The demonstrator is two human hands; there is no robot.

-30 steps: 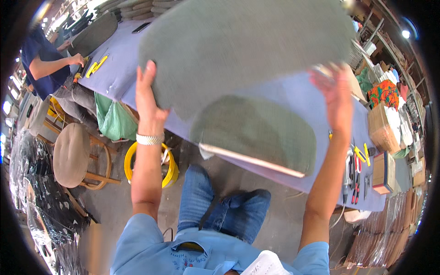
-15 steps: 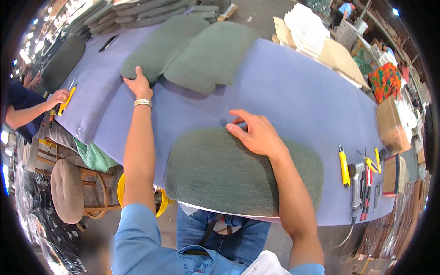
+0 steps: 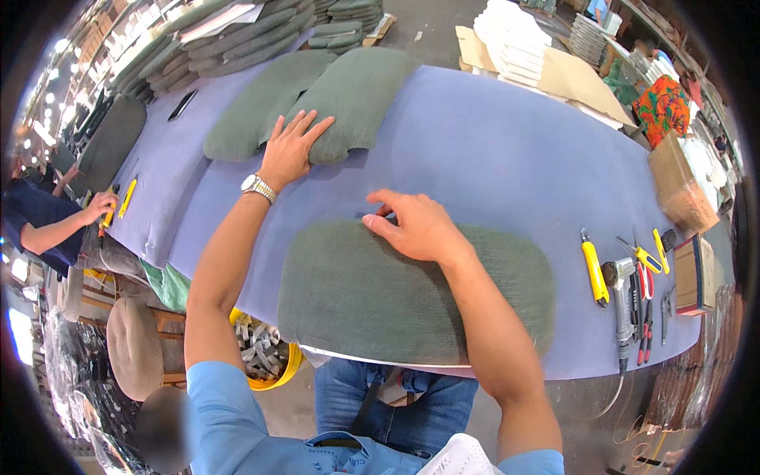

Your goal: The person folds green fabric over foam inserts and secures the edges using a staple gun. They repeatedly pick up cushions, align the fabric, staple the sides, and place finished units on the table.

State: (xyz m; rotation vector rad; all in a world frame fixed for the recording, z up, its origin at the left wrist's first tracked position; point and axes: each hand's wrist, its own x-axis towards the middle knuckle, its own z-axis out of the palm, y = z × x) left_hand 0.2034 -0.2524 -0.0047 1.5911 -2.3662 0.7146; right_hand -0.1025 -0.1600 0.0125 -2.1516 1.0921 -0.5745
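Observation:
Fingers spread, my left hand (image 3: pixel 290 150) lies flat on the near edge of a dark green upholstered pad (image 3: pixel 356 99). That pad overlaps a second green pad (image 3: pixel 245 119) on its left. My right hand (image 3: pixel 416 226) is over the far edge of another green pad (image 3: pixel 396 293), which lies at the table's near edge in front of me. The fingers of that hand are loosely curved and apart, with nothing seen in them. A white underside edge shows along the nearest pad's front.
The table (image 3: pixel 507 158) has a blue-violet cover. To the right lie a yellow cutter (image 3: pixel 594 269), a corded air tool (image 3: pixel 621 309), red-handled pliers (image 3: pixel 647 309) and yellow scissors (image 3: pixel 647 257). A yellow bucket (image 3: pixel 293 368) of scraps stands below. Another person's hand (image 3: pixel 101 204) is at far left.
My left hand has let go of the left pad's edge and moved right onto the other pad. My right hand stays above the near pad, shifted only slightly.

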